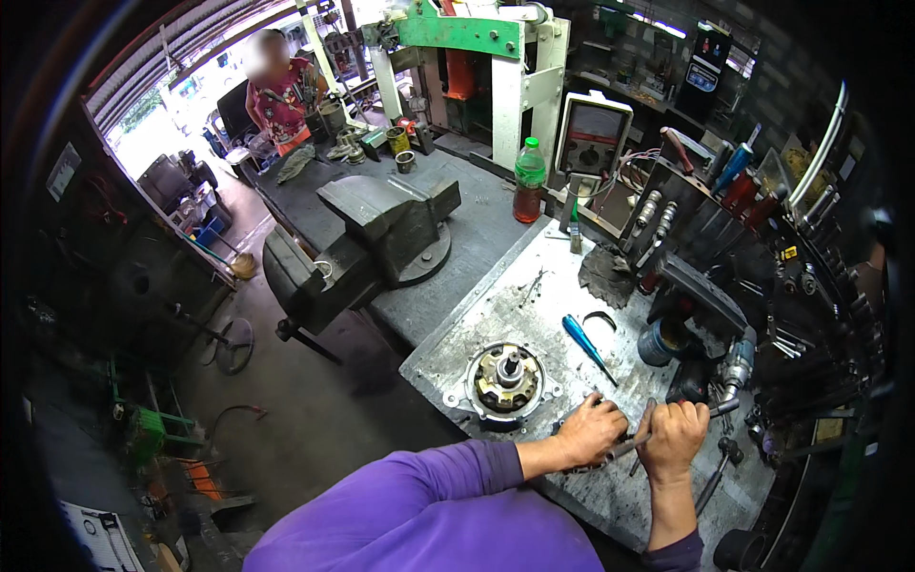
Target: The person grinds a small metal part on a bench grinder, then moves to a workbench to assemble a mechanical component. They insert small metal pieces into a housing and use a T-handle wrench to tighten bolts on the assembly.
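At the near edge of the metal surface [534, 315] the person's left hand [589, 431] presses down on a small dark part [583, 462], fingers curled over it so that most of it is hidden. The right hand [673, 434] has its grip closed on the handles of a plier-like tool [637, 440], whose nose points in under the left hand — the exact contact point cannot be made out.

Just to the left, apart from both hands, a round housing with a centre shaft [505, 379] sits upright on the surface, its inner face exposed. That suggests the unit is already opened up and the work is somewhere in the middle: one piece is out and being worked on, the main body waits untouched.

A blue-handled screwdriver [587, 347] lies beyond the hands, unused, with a curved clip [600, 316] near it. Farther back stand a bench vise [367, 243] and a green-capped bottle [529, 186]. Nothing visible shows reassembly begun.
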The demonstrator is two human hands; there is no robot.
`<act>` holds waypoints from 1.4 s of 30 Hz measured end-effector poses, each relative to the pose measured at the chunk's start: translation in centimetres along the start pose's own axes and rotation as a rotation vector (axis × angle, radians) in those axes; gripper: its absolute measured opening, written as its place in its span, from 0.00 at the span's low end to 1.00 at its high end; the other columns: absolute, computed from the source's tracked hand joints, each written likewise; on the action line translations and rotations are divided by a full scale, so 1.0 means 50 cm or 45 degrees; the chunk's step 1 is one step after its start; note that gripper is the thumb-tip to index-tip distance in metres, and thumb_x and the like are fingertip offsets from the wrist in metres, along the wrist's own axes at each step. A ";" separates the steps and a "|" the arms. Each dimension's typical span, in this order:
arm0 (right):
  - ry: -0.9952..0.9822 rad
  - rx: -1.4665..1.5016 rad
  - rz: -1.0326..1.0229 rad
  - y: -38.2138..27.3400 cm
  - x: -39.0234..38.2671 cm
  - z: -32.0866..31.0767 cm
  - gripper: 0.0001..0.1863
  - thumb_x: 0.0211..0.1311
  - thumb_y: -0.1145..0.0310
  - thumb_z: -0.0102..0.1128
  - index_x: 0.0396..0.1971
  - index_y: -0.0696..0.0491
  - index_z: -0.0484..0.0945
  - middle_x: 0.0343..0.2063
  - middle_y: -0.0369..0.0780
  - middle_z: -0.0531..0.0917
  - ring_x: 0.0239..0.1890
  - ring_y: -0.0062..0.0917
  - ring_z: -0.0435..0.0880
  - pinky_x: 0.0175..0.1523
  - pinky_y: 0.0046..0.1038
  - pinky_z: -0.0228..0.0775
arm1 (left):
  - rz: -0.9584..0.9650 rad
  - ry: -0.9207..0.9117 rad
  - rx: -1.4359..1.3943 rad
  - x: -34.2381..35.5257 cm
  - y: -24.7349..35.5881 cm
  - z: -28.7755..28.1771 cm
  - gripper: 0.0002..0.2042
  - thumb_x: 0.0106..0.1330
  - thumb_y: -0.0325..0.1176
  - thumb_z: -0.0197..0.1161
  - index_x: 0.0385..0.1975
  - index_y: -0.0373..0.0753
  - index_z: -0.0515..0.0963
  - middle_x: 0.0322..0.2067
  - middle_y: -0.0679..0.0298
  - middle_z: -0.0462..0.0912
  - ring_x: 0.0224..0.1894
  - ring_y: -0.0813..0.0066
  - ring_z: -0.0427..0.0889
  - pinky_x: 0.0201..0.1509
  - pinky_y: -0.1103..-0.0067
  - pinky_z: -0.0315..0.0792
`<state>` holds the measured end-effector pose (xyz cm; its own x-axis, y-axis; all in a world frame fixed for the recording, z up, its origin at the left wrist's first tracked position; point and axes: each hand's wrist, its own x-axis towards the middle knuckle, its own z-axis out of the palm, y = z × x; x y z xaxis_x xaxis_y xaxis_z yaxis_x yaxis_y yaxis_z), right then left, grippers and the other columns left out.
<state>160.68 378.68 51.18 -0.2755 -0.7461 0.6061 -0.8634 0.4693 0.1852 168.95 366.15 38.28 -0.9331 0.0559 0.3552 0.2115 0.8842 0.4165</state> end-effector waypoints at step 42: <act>-0.343 0.307 -0.841 0.117 0.046 -0.011 0.14 0.51 0.56 0.71 0.21 0.48 0.77 0.32 0.37 0.81 0.51 0.34 0.84 0.81 0.54 0.53 | 0.159 -0.151 -0.240 0.031 -0.019 -0.041 0.15 0.55 0.44 0.73 0.34 0.40 0.83 0.39 0.61 0.85 0.52 0.61 0.82 0.63 0.61 0.69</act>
<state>155.22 379.97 54.09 0.2648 -0.9408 0.2117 -0.9449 -0.2093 0.2515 167.91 364.47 40.15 -0.9215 0.2235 0.3175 0.3675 0.7657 0.5279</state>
